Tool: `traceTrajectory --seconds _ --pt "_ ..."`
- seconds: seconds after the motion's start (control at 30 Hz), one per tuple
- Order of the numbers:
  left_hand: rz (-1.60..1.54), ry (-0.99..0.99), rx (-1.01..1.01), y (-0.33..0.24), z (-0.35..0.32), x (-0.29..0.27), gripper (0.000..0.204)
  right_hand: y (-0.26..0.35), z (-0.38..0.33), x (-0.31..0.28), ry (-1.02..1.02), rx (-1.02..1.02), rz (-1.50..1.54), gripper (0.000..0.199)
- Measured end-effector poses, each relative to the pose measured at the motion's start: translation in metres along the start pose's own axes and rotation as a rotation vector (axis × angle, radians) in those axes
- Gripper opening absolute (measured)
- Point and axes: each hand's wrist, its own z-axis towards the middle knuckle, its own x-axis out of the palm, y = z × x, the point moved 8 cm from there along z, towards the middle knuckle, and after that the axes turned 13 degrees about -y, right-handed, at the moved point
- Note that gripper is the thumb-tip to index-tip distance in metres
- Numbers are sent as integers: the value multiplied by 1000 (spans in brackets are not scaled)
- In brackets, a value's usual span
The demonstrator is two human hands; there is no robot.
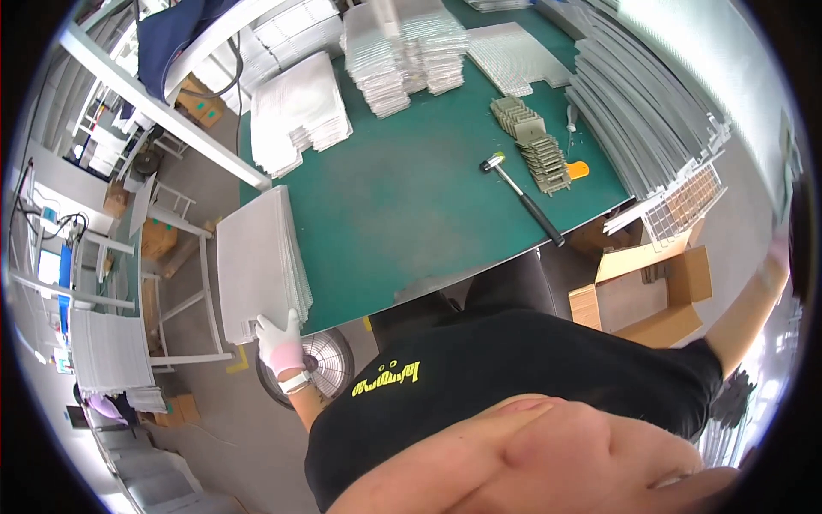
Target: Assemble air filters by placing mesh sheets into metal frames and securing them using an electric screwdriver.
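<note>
White-gloved hand (279,344) at stack edge (293,267)

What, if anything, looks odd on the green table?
The hammer lies slanted, black handle reaching the near edge of the table, where a knock might drop it. A greyish, worn-looking patch marks the surface by that edge.

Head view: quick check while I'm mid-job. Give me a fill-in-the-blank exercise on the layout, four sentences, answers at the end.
1. The panel stack touched by the left hand lies to the ____ of the hammer.
2. The table top under the hammer is ____ in colour.
3. The rounded piece beside the olive-grey notched parts is ____ in colour.
4. The cardboard box stands to the ____ of the fan.

Missing words: left; green; orange; right.
</note>
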Motion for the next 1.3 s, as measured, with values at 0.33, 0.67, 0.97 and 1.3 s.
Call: traceTrajectory --seconds 0.33,0.67,0.97,1.3 --pt "-45 199 55 6 23 -20 100 -107 123 67 245 239 -396 54" --pt "-536 194 -28 48 60 -58 75 94 -46 96 -127 -147 -222 39" --pt "-1020 -68 71 23 37 -182 61 166 -200 230 345 -197 85 34" --pt "-503 541 907 -259 -118 -63 70 268 -409 457 981 -623 158 55"
